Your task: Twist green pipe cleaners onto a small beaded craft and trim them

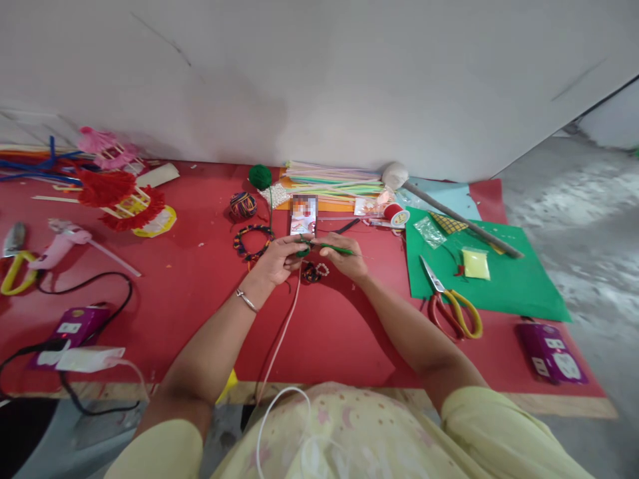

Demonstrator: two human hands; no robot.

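your left hand [280, 258] pinched the green yarn piece [303, 253], your right hand [348, 257] gripped the green-handled tool [338, 249] beside it. yarn looked light, soft, stretchy, best held by its rim; phone [303, 227] crowded your left hand ahead, more room toward you, before the red table [369, 352] ended.

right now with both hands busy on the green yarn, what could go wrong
The thin green-handled tool in the right hand points toward the left hand, so a slip might poke it. The green strand from the round green yarn ball passes beside the multicoloured yarn ring and might snag. The slim pale cable leads down from beneath the left hand, so it could get caught.
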